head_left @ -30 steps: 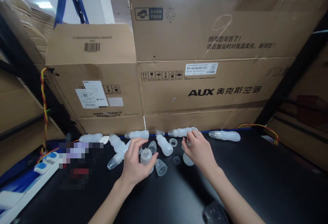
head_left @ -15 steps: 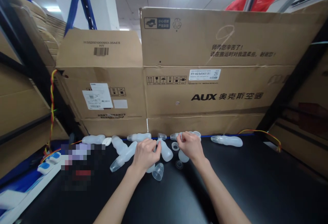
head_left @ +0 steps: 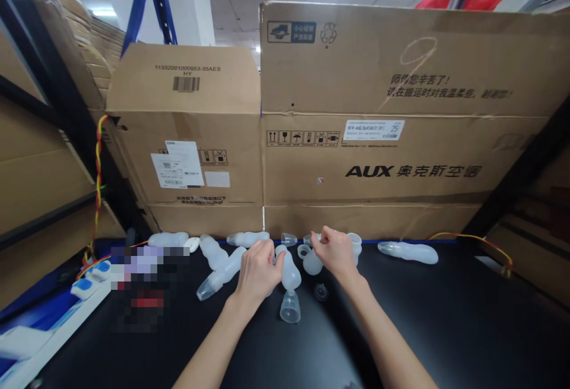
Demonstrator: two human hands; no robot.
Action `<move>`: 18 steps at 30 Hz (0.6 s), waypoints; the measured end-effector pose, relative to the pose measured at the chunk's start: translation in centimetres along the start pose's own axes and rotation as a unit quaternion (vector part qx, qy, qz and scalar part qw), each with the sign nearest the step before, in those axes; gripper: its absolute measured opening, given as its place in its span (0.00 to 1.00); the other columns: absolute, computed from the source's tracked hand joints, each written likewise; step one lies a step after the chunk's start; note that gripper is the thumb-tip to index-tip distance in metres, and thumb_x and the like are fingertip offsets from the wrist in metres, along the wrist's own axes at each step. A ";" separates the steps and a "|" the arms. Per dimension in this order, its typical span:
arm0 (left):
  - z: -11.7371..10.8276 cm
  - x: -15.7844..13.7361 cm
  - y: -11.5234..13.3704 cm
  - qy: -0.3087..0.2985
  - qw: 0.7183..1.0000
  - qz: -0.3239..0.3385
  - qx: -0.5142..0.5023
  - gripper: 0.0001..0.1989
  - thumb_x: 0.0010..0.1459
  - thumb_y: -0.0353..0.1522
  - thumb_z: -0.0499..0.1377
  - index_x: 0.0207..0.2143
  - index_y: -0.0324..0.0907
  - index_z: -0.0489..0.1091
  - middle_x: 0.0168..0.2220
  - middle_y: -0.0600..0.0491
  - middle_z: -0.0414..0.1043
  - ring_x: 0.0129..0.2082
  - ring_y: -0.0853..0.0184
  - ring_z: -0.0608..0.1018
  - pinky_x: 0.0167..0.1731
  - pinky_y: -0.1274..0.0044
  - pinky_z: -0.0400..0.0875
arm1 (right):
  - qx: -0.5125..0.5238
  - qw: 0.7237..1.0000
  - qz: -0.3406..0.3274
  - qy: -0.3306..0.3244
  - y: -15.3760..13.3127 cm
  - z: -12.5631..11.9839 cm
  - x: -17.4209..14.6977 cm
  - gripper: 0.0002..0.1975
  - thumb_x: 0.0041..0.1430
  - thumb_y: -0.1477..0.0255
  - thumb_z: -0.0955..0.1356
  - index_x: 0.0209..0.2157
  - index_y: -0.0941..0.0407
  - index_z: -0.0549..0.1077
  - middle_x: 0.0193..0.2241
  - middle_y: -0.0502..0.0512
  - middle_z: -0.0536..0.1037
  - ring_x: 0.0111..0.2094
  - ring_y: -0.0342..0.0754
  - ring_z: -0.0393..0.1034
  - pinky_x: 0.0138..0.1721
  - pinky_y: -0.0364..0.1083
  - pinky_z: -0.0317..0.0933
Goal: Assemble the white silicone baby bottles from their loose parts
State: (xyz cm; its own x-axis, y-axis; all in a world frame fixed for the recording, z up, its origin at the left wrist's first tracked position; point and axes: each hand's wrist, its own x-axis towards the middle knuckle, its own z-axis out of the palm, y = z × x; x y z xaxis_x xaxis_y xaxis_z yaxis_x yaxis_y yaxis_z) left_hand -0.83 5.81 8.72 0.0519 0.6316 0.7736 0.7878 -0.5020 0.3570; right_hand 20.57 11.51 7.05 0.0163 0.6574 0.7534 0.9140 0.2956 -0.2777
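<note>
My left hand (head_left: 259, 267) has its fingers curled in, thumb at the side. Against the thumb lies a translucent white squeeze bottle (head_left: 291, 273), its broad end toward me. Below that bottle stands a clear cone-shaped cap (head_left: 290, 308). My right hand (head_left: 336, 252) is closed, thumb and forefinger together, above a rounded translucent piece (head_left: 312, 263); what either hand grips is hidden. A white ring (head_left: 303, 251) lies left of the right hand, and a small clear disc (head_left: 321, 291) below it. White threaded collars (head_left: 355, 246) show past its right side.
More capped squeeze bottles lie to the left (head_left: 220, 273) and at the far right (head_left: 407, 252). A small clear cap (head_left: 289, 239) rests by the cardboard wall (head_left: 307, 217). Along the left edge runs a power strip (head_left: 91, 285); twisted wires (head_left: 472, 239) cross the back right.
The view has swung slightly left. The cone-shaped cap has turned and sits right below the bottle. My right hand has shifted slightly, baring more of the rounded piece and the collars.
</note>
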 end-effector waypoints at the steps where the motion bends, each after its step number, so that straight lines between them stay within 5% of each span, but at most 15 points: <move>1: -0.1 -0.1 -0.1 0.008 1.000 -0.012 -0.007 0.19 0.57 0.31 0.62 0.25 0.49 0.51 0.21 0.61 0.57 0.22 0.67 0.67 0.25 0.75 0.57 | -0.003 1.000 0.000 -0.002 -0.1 -0.2 -0.1 0.19 0.62 0.66 0.65 0.18 0.52 0.57 0.14 0.47 0.65 0.18 0.44 0.60 0.26 0.45 0.42; 9: -0.3 -0.1 -0.5 0.052 0.995 -0.041 -0.068 0.07 0.63 0.34 0.61 0.32 0.47 0.65 0.30 0.56 0.68 0.32 0.64 0.75 0.35 0.74 0.71 | 0.002 0.994 -0.091 -0.051 0.1 -3.8 -0.5 0.13 0.58 0.73 0.67 0.22 0.52 0.61 0.22 0.47 0.69 0.24 0.45 0.63 0.26 0.44 0.44; 13: -0.3 -0.9 -0.6 0.069 0.994 -0.019 -0.085 0.12 0.63 0.36 0.64 0.28 0.46 0.66 0.27 0.57 0.68 0.29 0.67 0.74 0.32 0.75 0.69 | 0.018 0.993 -0.112 -0.026 1.0 -5.0 -1.4 0.08 0.63 0.71 0.67 0.29 0.52 0.67 0.28 0.48 0.73 0.29 0.45 0.68 0.27 0.43 0.51; 18: 0.1 -1.4 -0.3 0.100 0.990 -0.018 -0.096 0.21 0.58 0.39 0.69 0.26 0.48 0.57 0.25 0.60 0.64 0.26 0.69 0.73 0.30 0.76 0.69 | 0.023 0.993 -0.101 0.061 1.9 -4.4 -2.6 0.17 0.69 0.65 0.67 0.25 0.53 0.66 0.24 0.48 0.71 0.26 0.44 0.67 0.30 0.43 0.56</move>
State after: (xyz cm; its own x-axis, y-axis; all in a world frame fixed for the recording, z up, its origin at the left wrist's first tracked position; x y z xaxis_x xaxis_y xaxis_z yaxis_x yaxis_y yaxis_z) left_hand -1.11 5.18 7.47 -0.1120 0.5313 0.8397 0.6547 -0.5963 0.4646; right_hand 24.11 7.30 7.20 -0.1144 0.4929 0.8625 0.8842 0.4463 -0.1378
